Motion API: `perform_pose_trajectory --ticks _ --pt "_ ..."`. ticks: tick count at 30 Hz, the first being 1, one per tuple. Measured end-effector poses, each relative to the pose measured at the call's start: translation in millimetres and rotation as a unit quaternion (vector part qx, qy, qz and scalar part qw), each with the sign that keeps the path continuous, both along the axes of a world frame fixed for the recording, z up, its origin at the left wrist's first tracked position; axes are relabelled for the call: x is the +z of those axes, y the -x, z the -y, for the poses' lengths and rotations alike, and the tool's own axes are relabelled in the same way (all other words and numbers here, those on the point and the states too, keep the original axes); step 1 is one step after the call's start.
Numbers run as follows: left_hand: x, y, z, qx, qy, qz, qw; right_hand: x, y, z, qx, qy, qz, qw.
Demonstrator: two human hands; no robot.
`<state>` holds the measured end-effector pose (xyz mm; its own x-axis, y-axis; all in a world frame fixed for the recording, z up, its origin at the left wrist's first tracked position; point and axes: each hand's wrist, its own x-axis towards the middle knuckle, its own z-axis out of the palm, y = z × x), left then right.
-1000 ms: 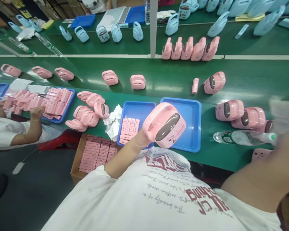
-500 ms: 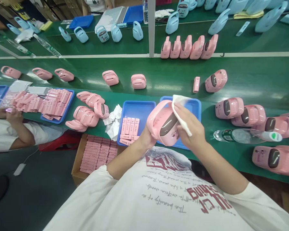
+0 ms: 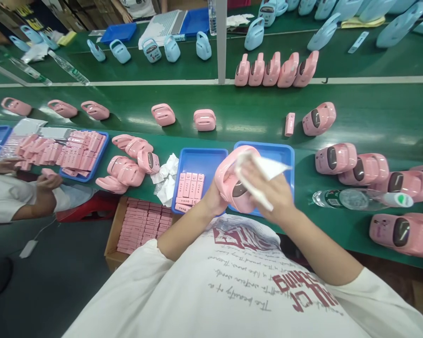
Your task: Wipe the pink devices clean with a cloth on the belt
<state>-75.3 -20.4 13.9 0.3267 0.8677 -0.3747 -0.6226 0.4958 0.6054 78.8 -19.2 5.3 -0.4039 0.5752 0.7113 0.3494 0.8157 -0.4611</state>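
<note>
Head: pink device (image 3: 236,189) in left grip (image 3: 214,199)

A clear bottle (image 3: 356,199) lies at right, a red seat (image 3: 86,208) at left, and light-blue cases (image 3: 203,46) stand farther back.

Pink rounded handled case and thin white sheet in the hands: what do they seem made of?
Pink rounded handled case: probably moulded plastic, glossy, with smooth curves and highlights. Thin white sheet: matte and softly folded, perhaps tissue or cloth; unclear which.
</note>
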Motion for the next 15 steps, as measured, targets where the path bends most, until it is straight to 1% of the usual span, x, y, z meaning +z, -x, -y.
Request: perform_pose_trajectory --ticks 2,3,4,6,7,8,9,11,14,15 --pt "2.1 2 0 -0.012 -0.041 0.024 0.999 1.5 -1 -5 -0.021 0.085 -0.084 0.993" --pt "3.2 3 -1 -0.022 -0.042 0.034 0.998 3.5 -1 -7 -0.022 0.142 -0.133 0.981" --pt "4.4 4 -1 -0.033 -0.027 0.043 0.998 6.1 0 -9 -0.018 0.202 -0.187 0.961" --pt "6.5 7 -3 -0.058 0.015 0.061 0.996 12.1 2 -10 -0.001 0.316 -0.286 0.904" --pt "7.2 9 -4 -0.076 0.036 0.073 0.994 15.0 2 -10 0.018 0.361 -0.314 0.878" --pt "7.5 10 -4 -0.096 0.055 0.085 0.990 17.5 1 -10 0.043 0.397 -0.321 0.859" --pt "7.4 12 -5 -0.117 0.070 0.098 0.986 19.7 -2 -10 0.064 0.423 -0.311 0.849" --pt "6.4 14 -6 -0.158 0.092 0.118 0.976 23.3 -10 -12 0.080 0.452 -0.256 0.851" --pt "3.6 13 -6 -0.205 0.108 0.134 0.964 31.0 -25 -20 0.064 0.459 -0.144 0.874" --pt "2.5 12 -6 -0.217 0.113 0.133 0.960 34.8 -29 -25 0.069 0.454 -0.100 0.882"
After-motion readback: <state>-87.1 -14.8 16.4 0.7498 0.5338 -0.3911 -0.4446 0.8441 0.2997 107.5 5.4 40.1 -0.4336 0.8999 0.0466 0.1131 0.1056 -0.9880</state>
